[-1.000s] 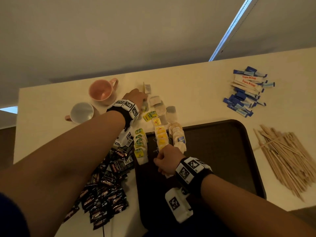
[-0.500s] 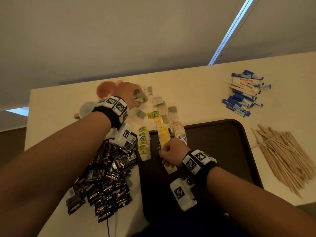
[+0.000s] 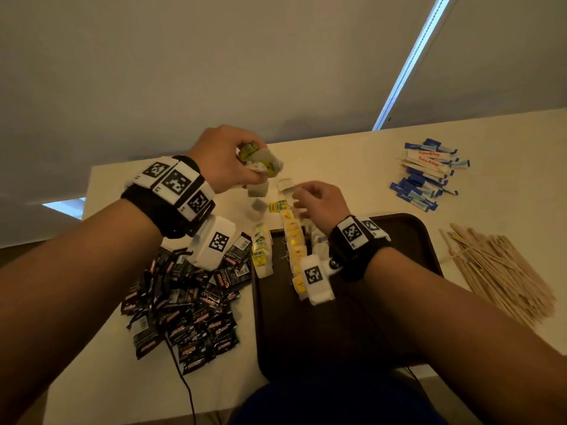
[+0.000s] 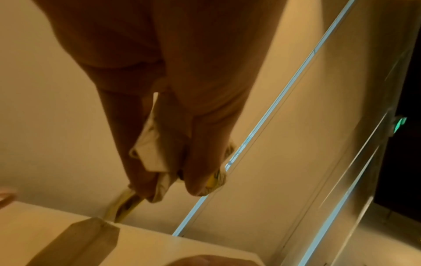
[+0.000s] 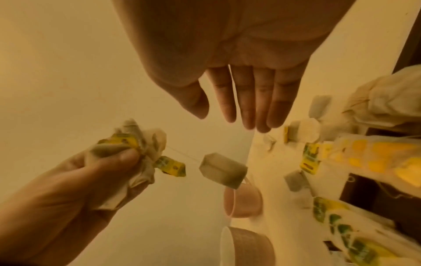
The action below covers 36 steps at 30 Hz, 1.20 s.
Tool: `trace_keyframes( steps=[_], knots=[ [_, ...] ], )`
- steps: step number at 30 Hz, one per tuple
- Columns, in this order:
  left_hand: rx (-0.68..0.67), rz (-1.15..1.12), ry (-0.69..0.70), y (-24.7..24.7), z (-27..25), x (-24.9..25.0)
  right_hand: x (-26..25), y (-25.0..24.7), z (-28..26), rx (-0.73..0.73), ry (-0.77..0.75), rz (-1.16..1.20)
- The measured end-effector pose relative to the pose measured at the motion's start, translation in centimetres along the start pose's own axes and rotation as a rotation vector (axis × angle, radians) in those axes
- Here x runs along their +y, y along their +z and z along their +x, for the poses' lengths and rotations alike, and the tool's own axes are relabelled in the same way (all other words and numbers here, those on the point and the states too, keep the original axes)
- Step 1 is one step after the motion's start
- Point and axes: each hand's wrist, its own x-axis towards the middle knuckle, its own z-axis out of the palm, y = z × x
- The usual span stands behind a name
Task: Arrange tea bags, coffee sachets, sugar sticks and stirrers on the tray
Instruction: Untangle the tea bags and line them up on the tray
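The left hand [image 3: 225, 157] has risen off the surface [image 3: 352, 167] since a second ago, its fingers [image 5: 109, 158] gripping a bunch of tea bags [image 3: 260, 159], one dangling by its string. The right hand [image 3: 319, 204] has left the tray [image 3: 411, 237] rows, fingers [image 5: 248, 100] straight and holding nothing, reaching toward 11 o'clock. The cups are now hidden behind the left arm in the head view

I seem to be at a hospitality or office refreshment counter. My pale cream tabletop [image 3: 352, 154] bears a dark brown plastic serving tray [image 3: 408, 231], with heaped black coffee sachets [image 3: 190, 308] left of the tray, blue-and-white sugar sticks [image 3: 426, 176] beyond it, and pale wooden stirrers [image 3: 503, 271] to its right.
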Motion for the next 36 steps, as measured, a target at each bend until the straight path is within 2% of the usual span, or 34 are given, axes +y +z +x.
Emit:
trace_keyframes(
  steps=[3,6,11,17,23,28,36],
  knots=[
    [-0.031,-0.061,0.037,-1.0,-1.6,2.6,-1.2,0.1,-0.4,-0.03,0.025,0.112],
    [-0.055,-0.109,0.061,-1.9,-2.8,4.5,-2.0,0.3,-2.1,-0.155,0.099,0.32],
    [-0.078,-0.199,0.062,-1.2,-4.2,5.3,-1.5,0.0,-4.7,-0.267,0.272,0.765],
    [-0.101,-0.275,0.013,0.6,-4.9,4.9,-1.4,-0.7,-6.2,-0.414,0.297,0.755],
    [-0.076,-0.326,-0.068,2.2,-5.4,3.8,-1.8,-1.2,-7.0,-0.456,0.269,0.732],
    [-0.039,-0.528,-0.084,3.3,-5.9,3.5,-1.9,-1.2,-7.0,-0.403,0.25,0.733],
    [0.013,-0.911,-0.316,5.0,-6.4,1.8,-2.1,-1.0,-6.9,-0.238,0.13,0.633]
  ],
)
